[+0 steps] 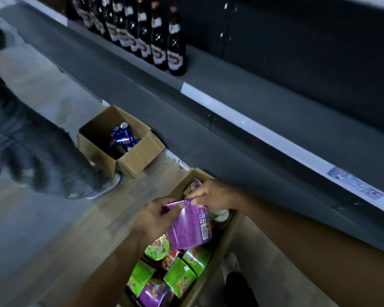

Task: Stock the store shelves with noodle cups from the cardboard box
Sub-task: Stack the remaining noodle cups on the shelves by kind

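Holding purple film-wrapped noodle cup [190,227] tilted just above open brown cardboard box [180,186], apparently lifting it out. Pinching cup's top rim with curled fingers of left hand [157,216]; gripping rim's far side with curled fingers of right hand [213,196]. Likely worth gripping lightly to avoid denting lid, clearing green and purple cups [180,275] below, then aiming for dark grey shelf [242,91] beside dark glass bottles [175,47].

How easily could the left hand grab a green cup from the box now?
Probably not yet: the left hand and right hand both hold the purple cup. The green cups lie uncovered just below it in the open box, so after letting go, likely yes.
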Action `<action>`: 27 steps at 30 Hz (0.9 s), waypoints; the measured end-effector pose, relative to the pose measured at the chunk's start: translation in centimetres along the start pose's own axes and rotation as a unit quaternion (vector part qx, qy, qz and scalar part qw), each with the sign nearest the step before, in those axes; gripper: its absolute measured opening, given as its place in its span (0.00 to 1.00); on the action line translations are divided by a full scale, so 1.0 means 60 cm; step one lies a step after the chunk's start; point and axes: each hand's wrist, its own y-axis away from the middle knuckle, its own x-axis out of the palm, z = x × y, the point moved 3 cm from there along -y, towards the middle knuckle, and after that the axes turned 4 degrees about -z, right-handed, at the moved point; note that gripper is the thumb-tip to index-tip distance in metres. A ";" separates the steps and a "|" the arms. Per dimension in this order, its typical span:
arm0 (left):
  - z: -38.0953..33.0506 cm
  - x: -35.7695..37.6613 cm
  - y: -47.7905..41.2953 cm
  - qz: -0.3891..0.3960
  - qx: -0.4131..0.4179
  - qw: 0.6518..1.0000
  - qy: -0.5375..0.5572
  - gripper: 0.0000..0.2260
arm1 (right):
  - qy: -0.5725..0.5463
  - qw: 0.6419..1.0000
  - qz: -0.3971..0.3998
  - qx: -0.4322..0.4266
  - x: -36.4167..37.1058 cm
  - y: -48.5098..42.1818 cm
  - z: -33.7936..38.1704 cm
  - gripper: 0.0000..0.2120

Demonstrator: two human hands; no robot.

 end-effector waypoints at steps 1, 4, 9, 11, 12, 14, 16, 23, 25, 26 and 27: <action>-0.019 0.010 0.003 0.016 -0.005 1.000 0.004 0.20 | -0.006 1.000 -0.006 0.002 -0.015 0.019 0.002 0.14; -0.101 0.036 0.015 0.062 0.034 0.997 -0.026 0.09 | -0.014 0.999 -0.035 0.013 -0.066 0.080 0.007 0.14; -0.236 0.080 0.038 0.087 0.069 0.994 -0.016 0.06 | -0.056 0.993 -0.104 0.014 -0.161 0.183 0.020 0.15; -0.280 0.099 0.045 0.102 0.077 0.992 -0.024 0.10 | -0.053 0.991 -0.121 0.007 -0.201 0.226 0.028 0.13; -0.303 0.108 0.049 0.107 0.084 0.990 -0.039 0.12 | -0.051 0.990 -0.130 0.003 -0.221 0.248 0.032 0.13; -0.345 0.128 0.061 0.116 0.105 0.986 -0.054 0.12 | -0.039 0.989 -0.144 -0.008 -0.255 0.292 0.036 0.13; -0.383 0.151 0.077 0.118 0.123 0.984 -0.060 0.12 | -0.019 0.986 -0.164 -0.018 -0.285 0.334 0.038 0.12; -0.530 0.222 0.131 0.108 0.234 0.947 -0.192 0.16 | 0.026 0.971 -0.236 -0.019 -0.386 0.466 0.047 0.10; -0.575 0.243 0.149 0.096 0.280 0.923 -0.247 0.15 | 0.038 0.962 -0.270 -0.013 -0.407 0.500 0.050 0.10; -0.597 0.254 0.158 0.084 0.300 0.912 -0.265 0.15 | 0.042 0.957 -0.288 -0.010 -0.418 0.516 0.052 0.10; -0.615 0.265 0.167 0.072 0.316 0.904 -0.278 0.13 | 0.043 0.952 -0.304 -0.009 -0.428 0.531 0.054 0.10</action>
